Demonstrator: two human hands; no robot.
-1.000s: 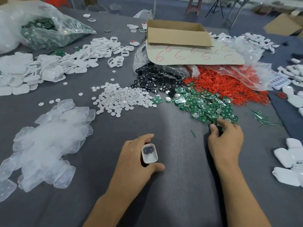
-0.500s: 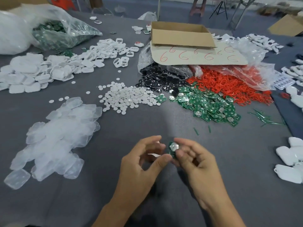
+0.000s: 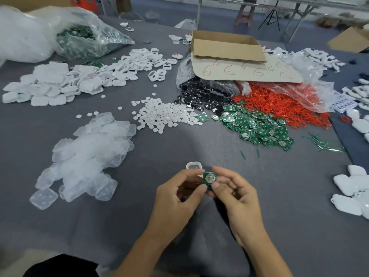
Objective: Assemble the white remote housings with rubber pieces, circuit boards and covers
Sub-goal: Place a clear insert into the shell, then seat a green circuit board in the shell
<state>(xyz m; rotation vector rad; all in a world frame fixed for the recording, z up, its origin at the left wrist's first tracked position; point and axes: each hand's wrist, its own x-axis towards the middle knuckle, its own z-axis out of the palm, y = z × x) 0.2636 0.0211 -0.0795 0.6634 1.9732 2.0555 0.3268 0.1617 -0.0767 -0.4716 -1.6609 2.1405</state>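
Over the near middle of the grey table, my left hand (image 3: 179, 194) grips a white remote housing (image 3: 193, 166); only its top loop shows above my fingers. My right hand (image 3: 235, 194) pinches a small green circuit board (image 3: 209, 179) with a round metal disc on it, held against the housing between both hands. Loose green circuit boards (image 3: 257, 126) lie in a heap at centre right. Clear rubber pieces (image 3: 87, 154) are piled at the left. White housings and covers (image 3: 79, 82) are heaped at the far left.
White round discs (image 3: 165, 114), black pieces (image 3: 201, 96) and red rubber rings (image 3: 279, 104) lie beyond the hands. A cardboard box (image 3: 225, 47) stands at the back. Plastic bags (image 3: 60, 35) sit far left. Finished white remotes (image 3: 353, 188) lie at the right edge.
My right hand took a circuit board from the green heap and brought it back to the housing. Both hands now meet over the near table, with the housing raised in my left hand.
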